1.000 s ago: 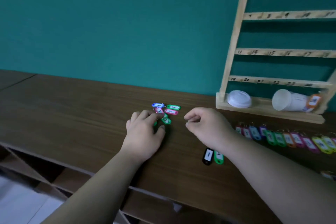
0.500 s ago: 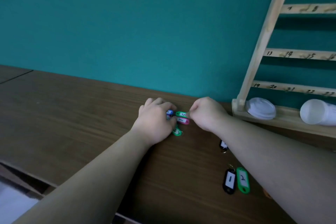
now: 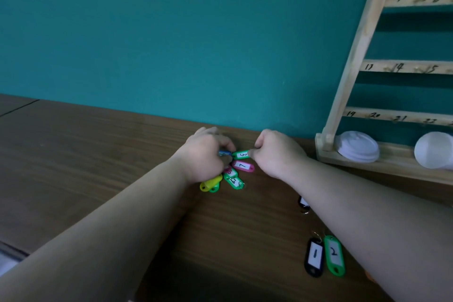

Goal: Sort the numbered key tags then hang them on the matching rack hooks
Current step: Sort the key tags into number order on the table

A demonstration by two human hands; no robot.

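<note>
Below the teal wall (image 3: 171, 32), key tags (image 3: 241, 166) litter a table (image 3: 85, 154).

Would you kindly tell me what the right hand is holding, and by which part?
The right hand pinches the green tag 3 by its right end; the rest lies on the table.

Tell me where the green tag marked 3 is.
Head view, mid-frame: the green tag marked 3 is right of the left hand, its right end pinched by the right hand, just above the nearest pink tag.
</note>
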